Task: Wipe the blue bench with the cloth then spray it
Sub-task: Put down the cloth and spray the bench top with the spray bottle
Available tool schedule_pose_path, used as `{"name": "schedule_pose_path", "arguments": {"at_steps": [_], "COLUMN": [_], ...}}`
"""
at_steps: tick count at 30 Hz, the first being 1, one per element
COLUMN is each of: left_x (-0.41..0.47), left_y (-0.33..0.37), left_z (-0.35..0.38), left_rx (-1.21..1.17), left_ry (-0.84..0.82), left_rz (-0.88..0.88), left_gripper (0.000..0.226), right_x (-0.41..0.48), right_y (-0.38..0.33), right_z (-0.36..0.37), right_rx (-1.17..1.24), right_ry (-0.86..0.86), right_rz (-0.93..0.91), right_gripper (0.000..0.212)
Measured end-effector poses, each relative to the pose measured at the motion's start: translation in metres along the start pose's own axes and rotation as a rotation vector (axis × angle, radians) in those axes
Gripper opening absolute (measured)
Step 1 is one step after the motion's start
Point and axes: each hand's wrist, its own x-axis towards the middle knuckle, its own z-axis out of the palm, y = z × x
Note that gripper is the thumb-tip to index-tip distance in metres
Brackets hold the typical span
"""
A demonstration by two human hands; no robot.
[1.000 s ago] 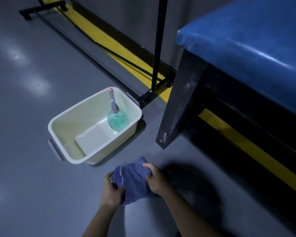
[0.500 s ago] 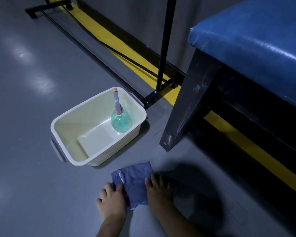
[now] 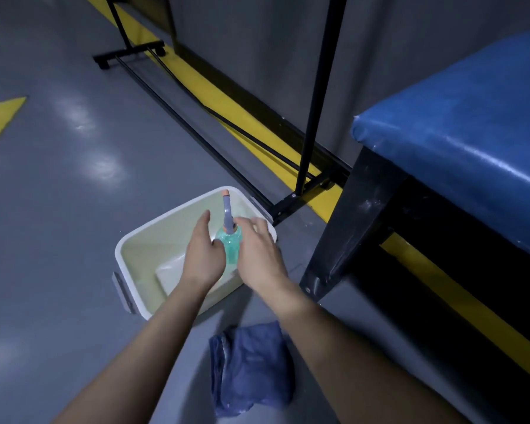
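Both hands have left the crumpled blue cloth [image 3: 251,367], which now lies alone on the grey floor [image 3: 58,240] between the forearms, and have reached forward over the cream plastic tub [image 3: 135,249]. Left hand [image 3: 203,260] and right hand [image 3: 259,255] sit either side of the teal round-bellied spray bottle [image 3: 230,246] with its grey neck and orange tip, fingers spread wide; whether either palm touches the bottle I cannot tell. The bottle stands upright in the tub's far right corner. The view has also shifted since before. Open floor spreads left of the tub. Just right stands the dark leg [image 3: 349,221] of the blue padded bench [image 3: 459,142]; behind, a black stand base [image 3: 291,203] nearly meets the tub's far rim.
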Motion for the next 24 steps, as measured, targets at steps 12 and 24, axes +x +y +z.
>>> {"name": "schedule_pose_path", "arguments": {"at_steps": [12, 24], "left_x": [0.037, 0.028], "left_y": [-0.023, -0.019], "left_z": [0.019, 0.011], "left_rx": [-0.359, -0.369], "left_ry": [-0.277, -0.19], "left_rz": [-0.138, -0.047], "left_gripper": [0.052, 0.063], "right_x": [0.058, 0.042], "right_y": [-0.013, -0.047], "right_z": [0.013, -0.027], "right_rx": [-0.15, -0.098], "right_ry": [-0.361, -0.318], "right_rz": [0.05, -0.022], "right_gripper": [0.065, 0.06]}}
